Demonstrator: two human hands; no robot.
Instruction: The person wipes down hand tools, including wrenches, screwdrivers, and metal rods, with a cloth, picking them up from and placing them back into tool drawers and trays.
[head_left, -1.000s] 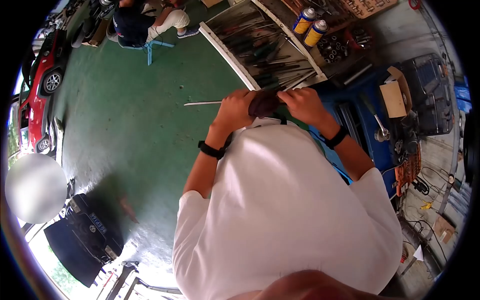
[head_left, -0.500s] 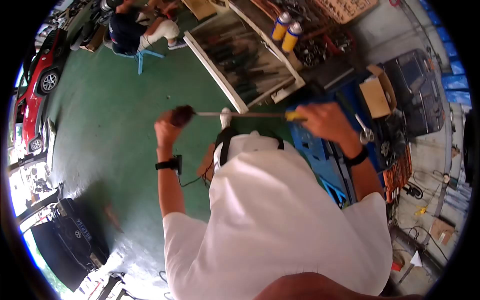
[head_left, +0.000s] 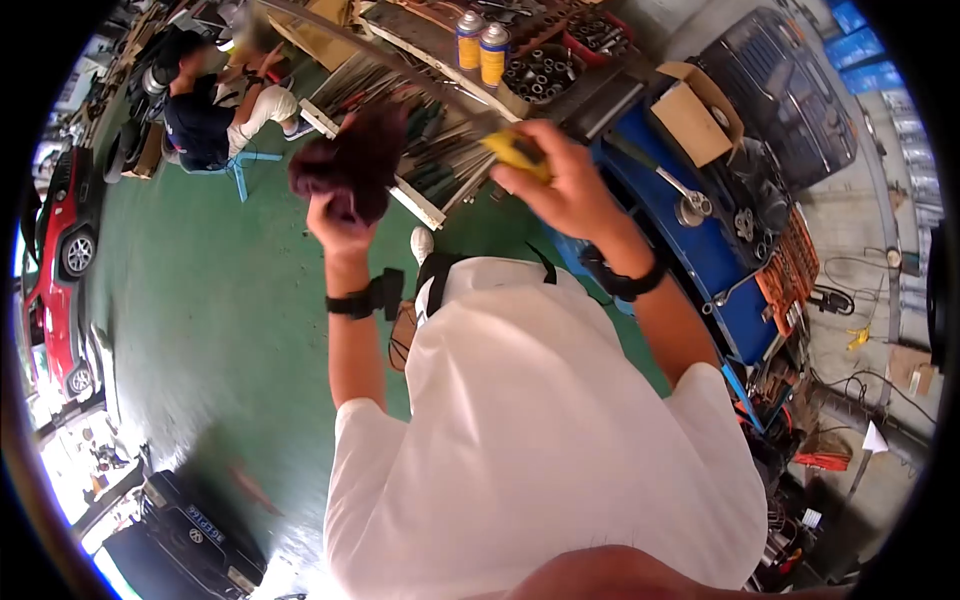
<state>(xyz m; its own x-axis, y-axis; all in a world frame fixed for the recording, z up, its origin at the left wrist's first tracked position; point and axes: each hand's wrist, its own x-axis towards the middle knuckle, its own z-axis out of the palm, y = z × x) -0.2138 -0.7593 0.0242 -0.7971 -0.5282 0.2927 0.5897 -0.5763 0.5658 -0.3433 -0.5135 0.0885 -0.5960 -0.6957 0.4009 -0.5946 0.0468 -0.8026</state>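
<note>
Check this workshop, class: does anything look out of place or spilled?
Beyond the dark cloth in the left hand, the open drawer looks untidy: its tools lie jumbled. A reddish streak on the floor also stands out; whether spilled, I cannot tell.

The person before me wears a plain white T-shirt (head_left: 550, 430), loose and softly creased, its short left sleeve (head_left: 365, 440) and right sleeve (head_left: 715, 405) wide at the openings. Left wrist: a black band (head_left: 347, 305) bearing a dark, block-shaped module (head_left: 388, 292). Right wrist: a second black band (head_left: 630, 285), its finer fittings indistinct from here. Waist: black strips at both sides of the shirt's lower edge. Foot: one white shoe (head_left: 422, 243).
</note>
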